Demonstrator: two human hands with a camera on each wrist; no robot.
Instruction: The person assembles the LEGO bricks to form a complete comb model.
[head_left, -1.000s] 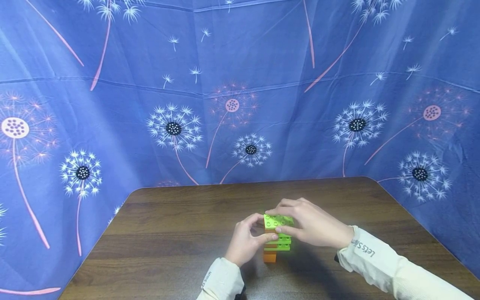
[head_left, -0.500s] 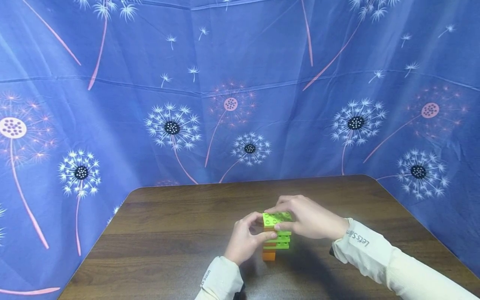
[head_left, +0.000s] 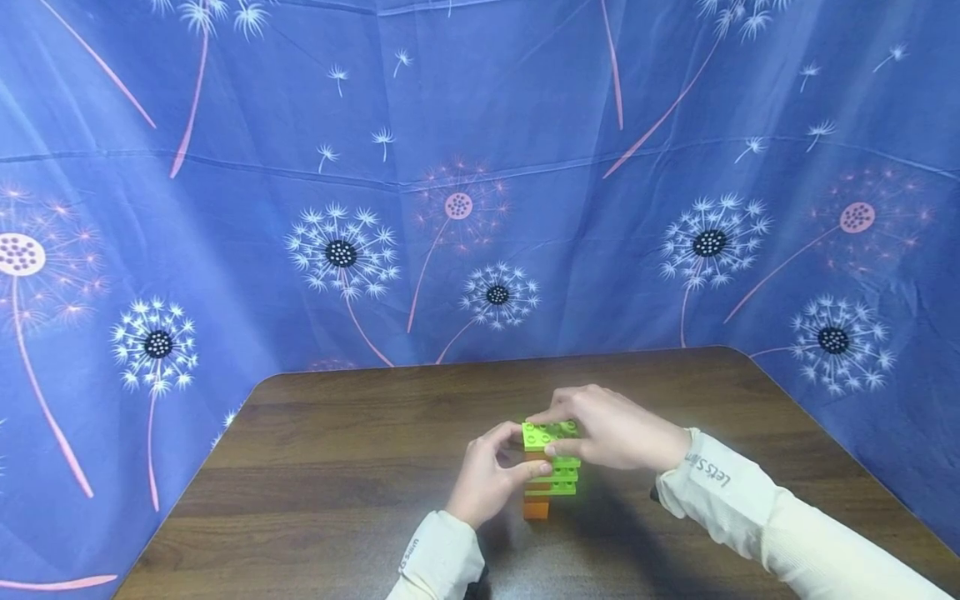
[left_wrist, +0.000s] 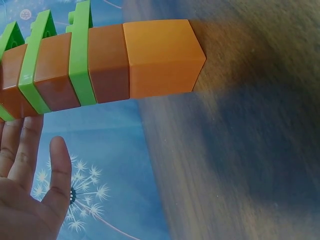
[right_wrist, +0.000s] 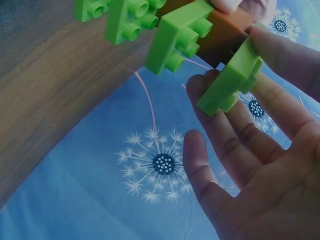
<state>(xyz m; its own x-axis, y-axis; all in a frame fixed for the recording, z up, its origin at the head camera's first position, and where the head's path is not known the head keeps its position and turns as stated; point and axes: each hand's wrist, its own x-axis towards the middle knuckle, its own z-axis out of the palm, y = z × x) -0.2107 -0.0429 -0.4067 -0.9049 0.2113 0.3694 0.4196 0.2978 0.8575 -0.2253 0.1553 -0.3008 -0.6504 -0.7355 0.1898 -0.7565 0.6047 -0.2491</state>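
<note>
A tower of orange and brown toy building blocks (head_left: 536,507), layered with thin green studded plates, stands upright on the table. Its bright orange bottom block (left_wrist: 160,60) fills the upper middle of the left wrist view. My left hand (head_left: 483,479) grips the tower's upper part from the left, thumb in front. From the right, my right hand (head_left: 615,432) pinches the topmost green plate (right_wrist: 231,79) between thumb and fingers. In the right wrist view, a narrow dark gap shows between that plate and the brown block (right_wrist: 225,36) below. The green plates stick out past the blocks on the right.
The brown wooden table (head_left: 337,467) has rounded far corners. Behind and beside it hangs a blue cloth (head_left: 570,208) printed with dandelions. Pale sleeves (head_left: 757,508) cover both forearms.
My right wrist has risen slightly and come a little closer to the tower, still holding the top plate. My left hand keeps its grip. The head view has shifted slightly.
</note>
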